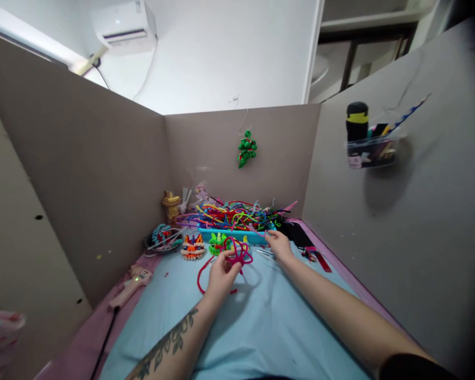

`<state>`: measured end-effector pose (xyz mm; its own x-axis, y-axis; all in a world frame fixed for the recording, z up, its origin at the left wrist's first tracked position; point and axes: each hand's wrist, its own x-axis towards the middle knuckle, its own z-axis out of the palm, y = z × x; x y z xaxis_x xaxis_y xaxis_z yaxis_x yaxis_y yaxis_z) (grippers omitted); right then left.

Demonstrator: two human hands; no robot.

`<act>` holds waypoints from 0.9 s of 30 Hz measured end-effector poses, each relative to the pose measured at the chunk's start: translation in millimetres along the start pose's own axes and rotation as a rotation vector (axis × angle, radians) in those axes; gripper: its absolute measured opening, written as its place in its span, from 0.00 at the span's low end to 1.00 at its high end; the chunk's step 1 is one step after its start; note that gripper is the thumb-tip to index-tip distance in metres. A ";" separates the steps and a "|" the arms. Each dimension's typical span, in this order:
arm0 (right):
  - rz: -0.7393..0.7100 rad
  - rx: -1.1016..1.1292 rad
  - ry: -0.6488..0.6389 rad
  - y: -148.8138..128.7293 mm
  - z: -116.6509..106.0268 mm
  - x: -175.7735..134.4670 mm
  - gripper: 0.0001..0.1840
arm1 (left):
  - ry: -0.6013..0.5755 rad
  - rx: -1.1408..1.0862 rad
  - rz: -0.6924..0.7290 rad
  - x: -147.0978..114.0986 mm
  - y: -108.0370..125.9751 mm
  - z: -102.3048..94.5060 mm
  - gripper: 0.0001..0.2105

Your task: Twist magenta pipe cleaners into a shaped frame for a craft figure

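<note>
My left hand (222, 269) pinches a magenta flower shape (241, 252) bent from pipe cleaners, its loops spread above my thumb. A red pipe cleaner (200, 275) curves on the blue cloth behind that hand. At the front edge of the blue tray (237, 235), my right hand (279, 244) has its fingertips closed on the end of a pink pipe cleaner (256, 230). Many coloured pipe cleaners (237, 215) are heaped in the tray. Silver scissors or tweezers (266, 254), partly covered by my right wrist, lie on the cloth.
An orange-and-white figure (192, 247) and a green one (218, 244) stand before the tray. A dark bowl (164, 244) sits left, with a glue gun (130, 287) and cord nearer. Grey panels enclose the table; a pen holder (372, 150) hangs right.
</note>
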<state>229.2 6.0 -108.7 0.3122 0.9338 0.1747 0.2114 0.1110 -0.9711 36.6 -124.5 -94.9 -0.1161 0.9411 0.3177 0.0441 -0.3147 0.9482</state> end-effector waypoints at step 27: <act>-0.248 0.149 0.019 -4.5 5.7 3.0 0.14 | 0.080 -0.174 -0.093 8.3 -10.8 -2.9 0.20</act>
<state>223.9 10.2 -104.7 0.2852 0.8656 0.4116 0.1452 0.3854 -0.9112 32.2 -113.6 -102.5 -0.1905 0.9563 0.2216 -0.1416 -0.2502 0.9578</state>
